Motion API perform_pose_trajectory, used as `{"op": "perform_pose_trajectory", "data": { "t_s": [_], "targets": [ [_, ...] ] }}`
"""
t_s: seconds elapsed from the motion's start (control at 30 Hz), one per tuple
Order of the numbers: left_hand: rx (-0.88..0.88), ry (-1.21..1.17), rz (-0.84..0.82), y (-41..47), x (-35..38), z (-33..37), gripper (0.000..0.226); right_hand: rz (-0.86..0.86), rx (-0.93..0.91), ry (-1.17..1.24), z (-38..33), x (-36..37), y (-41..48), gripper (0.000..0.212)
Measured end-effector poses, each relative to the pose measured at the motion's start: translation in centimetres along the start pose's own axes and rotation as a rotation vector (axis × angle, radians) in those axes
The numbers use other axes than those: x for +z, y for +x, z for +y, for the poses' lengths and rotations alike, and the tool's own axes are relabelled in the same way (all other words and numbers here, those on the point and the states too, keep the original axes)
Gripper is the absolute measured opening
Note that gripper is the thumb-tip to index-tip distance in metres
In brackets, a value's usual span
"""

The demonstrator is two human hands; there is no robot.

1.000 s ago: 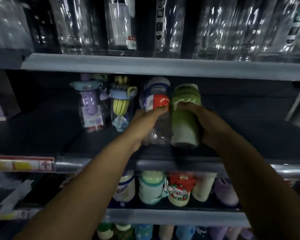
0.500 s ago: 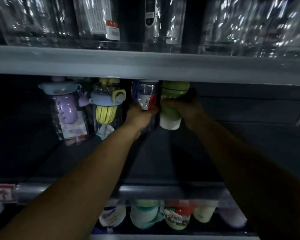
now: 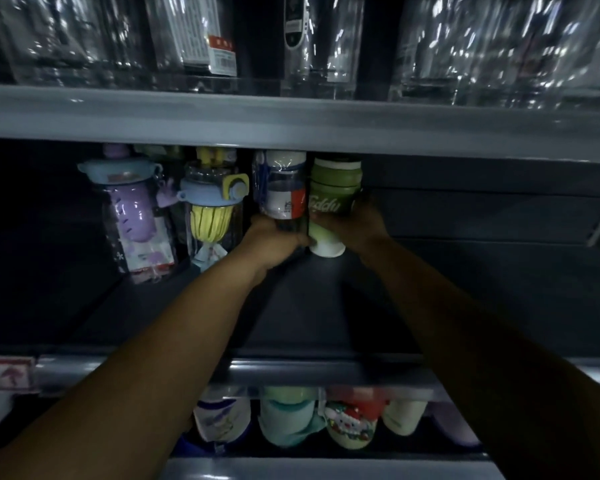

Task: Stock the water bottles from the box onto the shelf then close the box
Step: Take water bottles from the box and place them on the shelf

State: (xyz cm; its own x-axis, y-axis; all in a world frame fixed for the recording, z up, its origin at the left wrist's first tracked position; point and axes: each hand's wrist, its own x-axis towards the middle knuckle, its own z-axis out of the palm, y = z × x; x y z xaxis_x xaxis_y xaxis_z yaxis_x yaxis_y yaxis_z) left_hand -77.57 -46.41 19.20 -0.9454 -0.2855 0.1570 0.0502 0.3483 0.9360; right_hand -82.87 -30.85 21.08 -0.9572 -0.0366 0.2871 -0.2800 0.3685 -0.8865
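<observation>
Nearest me, cups (image 3: 350,424) sit on the lower shelf under my forearms. Both arms reach deep over the dark middle shelf (image 3: 326,306). My left hand (image 3: 274,240) grips the clear bottle (image 3: 284,192) low down; my right hand (image 3: 357,226) is wrapped round the green bottle (image 3: 333,199), the two touching at the back beside a yellow bottle (image 3: 212,209) and purple bottle (image 3: 132,209). Above, clear glassware (image 3: 499,46)
</observation>
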Motion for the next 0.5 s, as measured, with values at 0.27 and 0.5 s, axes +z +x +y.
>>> {"op": "perform_pose_trajectory", "data": {
  "t_s": [0.27, 0.5],
  "targets": [
    [0.086, 0.234, -0.135, -7.6, -3.6, -0.1, 0.015, 0.062, 0.011, -0.092, -0.4, -0.2, -4.5, 0.095],
    [0.171, 0.440, 0.352, -8.5, -9.4, -4.4, 0.056, 0.018, 0.007, -0.009, -0.8, 0.4, -8.4, 0.044]
  ]
}}
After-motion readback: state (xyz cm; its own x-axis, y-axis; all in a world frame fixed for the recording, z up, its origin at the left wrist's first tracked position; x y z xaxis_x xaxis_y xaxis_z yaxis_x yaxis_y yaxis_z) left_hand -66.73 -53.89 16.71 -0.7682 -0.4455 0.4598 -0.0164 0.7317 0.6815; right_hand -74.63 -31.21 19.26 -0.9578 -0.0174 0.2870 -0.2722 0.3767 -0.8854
